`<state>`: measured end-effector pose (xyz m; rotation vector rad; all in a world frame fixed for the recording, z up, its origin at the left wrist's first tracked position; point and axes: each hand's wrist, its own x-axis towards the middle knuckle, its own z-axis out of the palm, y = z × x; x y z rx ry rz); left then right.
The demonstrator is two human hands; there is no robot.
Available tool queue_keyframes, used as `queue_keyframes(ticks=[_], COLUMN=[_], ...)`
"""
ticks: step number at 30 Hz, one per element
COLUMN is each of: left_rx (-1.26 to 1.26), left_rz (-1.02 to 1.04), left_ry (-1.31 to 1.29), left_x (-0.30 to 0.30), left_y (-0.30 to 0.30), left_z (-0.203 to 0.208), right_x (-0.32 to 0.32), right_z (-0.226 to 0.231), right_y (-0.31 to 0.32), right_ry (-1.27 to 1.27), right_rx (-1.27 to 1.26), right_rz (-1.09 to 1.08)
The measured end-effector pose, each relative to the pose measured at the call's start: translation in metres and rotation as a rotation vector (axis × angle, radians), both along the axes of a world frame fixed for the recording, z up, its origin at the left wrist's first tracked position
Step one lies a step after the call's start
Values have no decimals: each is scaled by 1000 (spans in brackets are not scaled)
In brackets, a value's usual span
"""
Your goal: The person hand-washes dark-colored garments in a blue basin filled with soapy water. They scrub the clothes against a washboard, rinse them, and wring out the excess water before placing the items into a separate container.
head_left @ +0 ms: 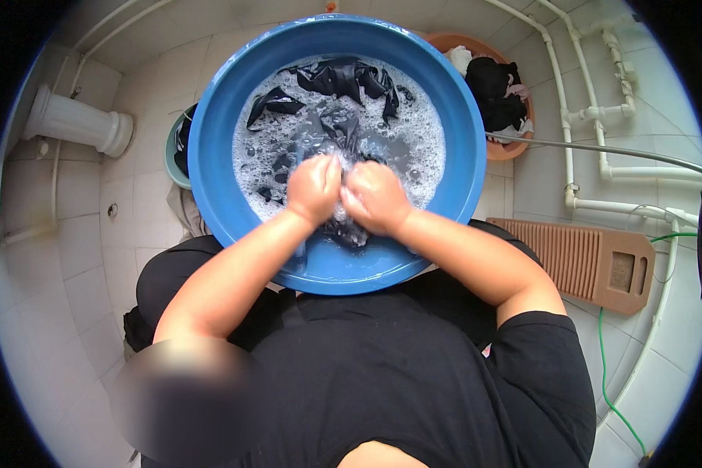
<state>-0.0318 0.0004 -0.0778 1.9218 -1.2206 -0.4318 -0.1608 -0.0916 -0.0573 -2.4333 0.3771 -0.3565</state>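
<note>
left hand [314,189] and right hand [377,196], side by side, clench dark cloth [348,233] toward the near rim of the blue tub [351,281]; sodden, it likely handles heavy, limp, slippery, best gripped by bunched folds. one tub, one teal basin [174,162], one orange basin [508,149], one ribbed board [550,249]; cloth pieces uncountable amid suds [425,144].

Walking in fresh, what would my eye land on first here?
The big blue tub in the upper middle, holding foamy water, would likely catch it first. Over it, the left hand and right hand are closed on dark cloth. Off to the right, a brown ridged board stands out too.
</note>
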Motion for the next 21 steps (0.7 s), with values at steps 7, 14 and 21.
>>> queue_keyframes(ticks=[7,14,21], left_rx=[442,-228,261], left_rz=[200,-40,111], left_ry=[-537,-66,-399], left_x=[41,-5,35], left_y=[-42,10,-31], left_z=[-28,17,-29], right_x=[60,7,48], right_z=[-37,3,-17], right_y=[-40,-4,-36], right_ry=[16,-358,307], right_rx=[-473,-65,165], right_rz=[-513,9,-191])
